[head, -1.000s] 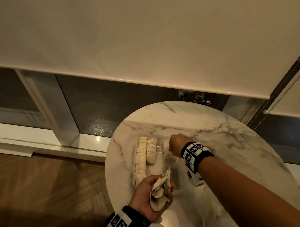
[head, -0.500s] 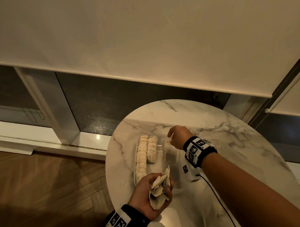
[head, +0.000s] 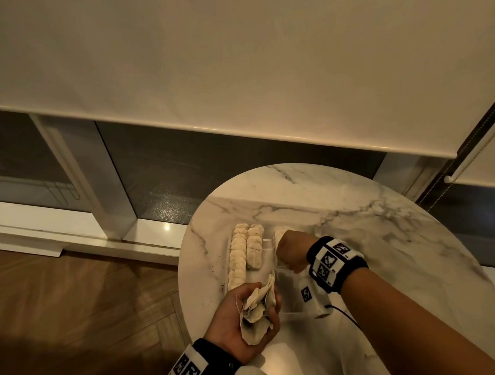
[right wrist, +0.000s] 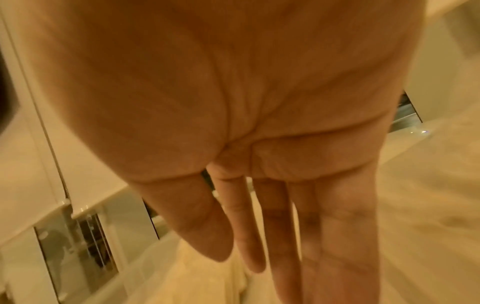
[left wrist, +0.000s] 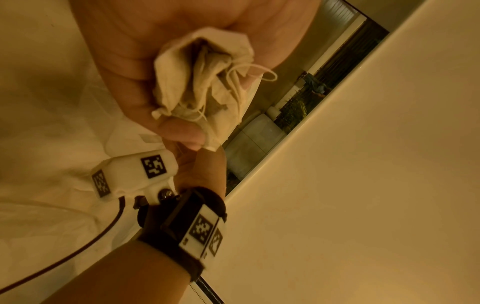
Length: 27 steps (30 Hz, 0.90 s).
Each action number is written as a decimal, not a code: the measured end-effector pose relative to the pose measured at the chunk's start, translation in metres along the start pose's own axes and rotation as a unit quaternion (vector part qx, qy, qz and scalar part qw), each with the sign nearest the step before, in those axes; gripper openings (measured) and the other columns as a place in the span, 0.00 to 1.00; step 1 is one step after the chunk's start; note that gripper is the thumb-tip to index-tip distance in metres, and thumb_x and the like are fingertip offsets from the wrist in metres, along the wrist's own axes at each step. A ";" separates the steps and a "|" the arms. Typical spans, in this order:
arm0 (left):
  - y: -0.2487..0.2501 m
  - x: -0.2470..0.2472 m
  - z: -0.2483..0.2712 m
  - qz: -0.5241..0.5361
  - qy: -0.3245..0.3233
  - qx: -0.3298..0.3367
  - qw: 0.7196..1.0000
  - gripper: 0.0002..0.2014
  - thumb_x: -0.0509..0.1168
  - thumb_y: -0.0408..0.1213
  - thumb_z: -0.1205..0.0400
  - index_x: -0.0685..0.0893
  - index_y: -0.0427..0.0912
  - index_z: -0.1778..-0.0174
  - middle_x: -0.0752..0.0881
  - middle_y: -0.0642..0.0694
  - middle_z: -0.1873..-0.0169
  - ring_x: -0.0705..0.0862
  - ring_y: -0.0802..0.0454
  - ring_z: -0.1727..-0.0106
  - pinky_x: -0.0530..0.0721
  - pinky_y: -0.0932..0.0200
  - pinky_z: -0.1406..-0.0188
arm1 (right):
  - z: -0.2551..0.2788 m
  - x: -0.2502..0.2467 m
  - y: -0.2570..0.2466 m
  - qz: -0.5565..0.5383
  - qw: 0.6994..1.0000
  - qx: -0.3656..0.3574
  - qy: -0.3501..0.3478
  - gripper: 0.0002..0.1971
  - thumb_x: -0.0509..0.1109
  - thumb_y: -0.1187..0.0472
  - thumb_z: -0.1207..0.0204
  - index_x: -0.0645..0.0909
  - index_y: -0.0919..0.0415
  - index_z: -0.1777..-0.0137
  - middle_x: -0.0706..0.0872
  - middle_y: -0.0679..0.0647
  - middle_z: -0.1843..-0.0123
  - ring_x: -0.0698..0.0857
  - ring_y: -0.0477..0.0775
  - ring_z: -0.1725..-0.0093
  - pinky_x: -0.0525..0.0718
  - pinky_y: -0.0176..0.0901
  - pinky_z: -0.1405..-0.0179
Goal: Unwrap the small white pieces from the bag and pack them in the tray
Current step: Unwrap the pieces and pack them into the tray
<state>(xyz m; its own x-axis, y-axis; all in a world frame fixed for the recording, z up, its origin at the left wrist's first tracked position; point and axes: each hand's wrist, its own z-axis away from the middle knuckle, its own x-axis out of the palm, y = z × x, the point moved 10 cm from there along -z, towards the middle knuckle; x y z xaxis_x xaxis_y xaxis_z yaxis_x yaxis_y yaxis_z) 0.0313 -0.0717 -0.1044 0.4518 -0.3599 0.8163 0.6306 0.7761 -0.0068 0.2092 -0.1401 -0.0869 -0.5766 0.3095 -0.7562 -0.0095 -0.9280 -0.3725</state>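
A: What can go wrong for me here?

B: Your right hand (head: pixel 290 249) hangs over the tray (head: pixel 286 298) with straight, relaxed fingers (right wrist: pixel 335 236) and nothing in them. Drag it back low and I judge it could knock the piece (head: pixel 280 232) at the far end, or nudge the light clear tray across the marble table (head: pixel 352 207).

A: And my left?

B: Your left hand (head: pixel 243 317) is curled round a bunch of small white pieces (left wrist: pixel 205 86), strings dangling. Loosen that grip and one may drop toward the floor.

A: What's packed?

B: Two rows (head: pixel 245 250) along the tray's left side, one shorter; the rest looks unfilled.
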 end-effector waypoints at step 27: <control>0.015 0.024 0.004 -0.168 0.010 0.167 0.972 0.17 0.63 0.46 0.17 0.92 0.38 0.52 0.89 0.39 0.63 0.86 0.47 0.70 0.81 0.59 0.74 | 0.155 -0.006 0.015 -0.410 0.877 -0.131 0.215 0.07 0.76 0.61 0.22 0.92 0.57 0.61 0.91 0.55 0.66 0.85 0.45 0.68 0.83 0.40 0.72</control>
<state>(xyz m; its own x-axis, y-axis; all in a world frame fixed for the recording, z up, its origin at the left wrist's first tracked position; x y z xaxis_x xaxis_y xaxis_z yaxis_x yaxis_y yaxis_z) 0.0490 -0.0666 -0.0824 0.2712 -0.6291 0.7285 0.5060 0.7370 0.4481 0.0860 -0.1875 -0.0045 -0.1025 0.9518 -0.2892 -0.0567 -0.2959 -0.9535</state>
